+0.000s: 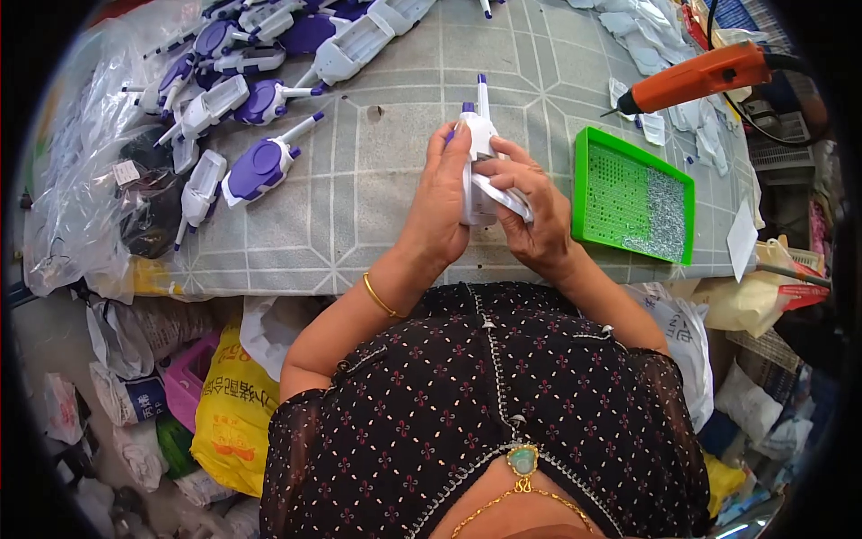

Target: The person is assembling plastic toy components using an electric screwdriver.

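Over the near middle of the table, both hands are around a white-and-purple plastic handset (479, 135) with an antenna that points away from me. My left hand (435, 207) is closed along its left side, the thumb lying up its length. From the right, my right hand (539, 211) has bent fingers on the handset and on a loose-looking white plastic piece (514, 203) angled against its lower right side. How that piece joins the handset is hidden by my fingers. A purple-and-white handset (260, 169) and an open white shell (203, 189) lie to the left.
A green tray (584, 189) of small silvery screws sits right of my hands. Beyond it hangs an orange electric screwdriver (696, 79) with a black cable. Handsets (220, 94) are heaped far left beside clear plastic bags (76, 171). White plastic pieces (642, 36) lie far right.
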A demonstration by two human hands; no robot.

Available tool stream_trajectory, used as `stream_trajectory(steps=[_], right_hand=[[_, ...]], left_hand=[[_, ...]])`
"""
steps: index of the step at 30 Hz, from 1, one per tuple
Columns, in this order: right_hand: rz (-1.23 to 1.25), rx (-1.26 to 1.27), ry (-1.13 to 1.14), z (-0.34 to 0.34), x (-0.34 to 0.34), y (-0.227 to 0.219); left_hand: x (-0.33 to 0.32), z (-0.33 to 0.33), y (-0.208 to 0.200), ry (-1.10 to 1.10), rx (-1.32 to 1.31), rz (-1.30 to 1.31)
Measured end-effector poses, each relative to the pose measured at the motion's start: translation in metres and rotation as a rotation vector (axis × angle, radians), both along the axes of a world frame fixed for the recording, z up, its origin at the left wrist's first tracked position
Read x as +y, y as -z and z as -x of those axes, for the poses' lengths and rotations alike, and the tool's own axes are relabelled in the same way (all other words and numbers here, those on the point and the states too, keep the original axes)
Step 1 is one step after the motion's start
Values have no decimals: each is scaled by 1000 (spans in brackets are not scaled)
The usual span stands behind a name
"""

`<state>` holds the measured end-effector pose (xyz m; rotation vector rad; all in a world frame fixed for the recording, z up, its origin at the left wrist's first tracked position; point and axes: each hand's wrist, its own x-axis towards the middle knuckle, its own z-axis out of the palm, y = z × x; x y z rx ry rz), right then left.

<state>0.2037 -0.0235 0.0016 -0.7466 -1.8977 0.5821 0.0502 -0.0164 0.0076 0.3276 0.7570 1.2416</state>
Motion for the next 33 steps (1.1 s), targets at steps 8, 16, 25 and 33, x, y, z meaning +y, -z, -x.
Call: stream_trajectory(steps=[8, 16, 25, 33], right_hand=[[-379, -318, 88, 0, 16, -22], [-89, -626, -55, 3, 7, -25], [-270, -596, 63, -1, 7, -13], [-320, -364, 64, 7, 18, -11]], left_hand=[[16, 14, 29, 359, -684, 53], [20, 22, 33, 283, -671, 121], [20, 19, 29, 186, -489, 19], [19, 23, 38, 170, -526, -27]])
